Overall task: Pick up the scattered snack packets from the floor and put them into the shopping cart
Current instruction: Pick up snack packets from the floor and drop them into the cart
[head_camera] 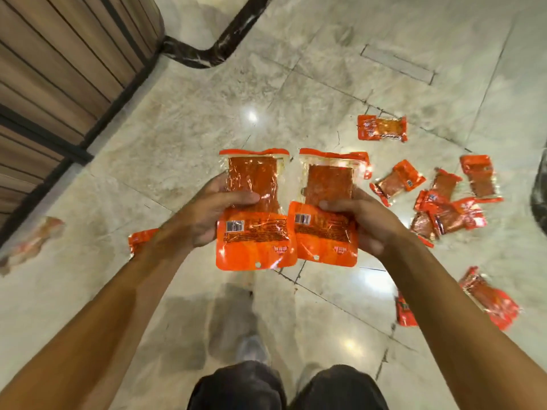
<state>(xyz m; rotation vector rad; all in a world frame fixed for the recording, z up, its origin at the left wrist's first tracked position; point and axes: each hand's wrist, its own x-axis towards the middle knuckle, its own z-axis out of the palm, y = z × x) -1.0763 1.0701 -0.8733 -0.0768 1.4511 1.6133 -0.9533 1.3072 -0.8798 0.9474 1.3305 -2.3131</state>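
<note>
- The floor is glossy; many packets lie scattered to my right.
- My left hand is closed on one packet, my right hand on another.
- They look light, crinkly and slippery, so pinching mid-body seems best.
- No cart in view.

Wooden slatted panel beside marble floor

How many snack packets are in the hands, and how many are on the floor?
left-hand packet: 1
right-hand packet: 1
floor packets: at least 9; the overlapping pile hides the exact number
Total: at least 11
</note>
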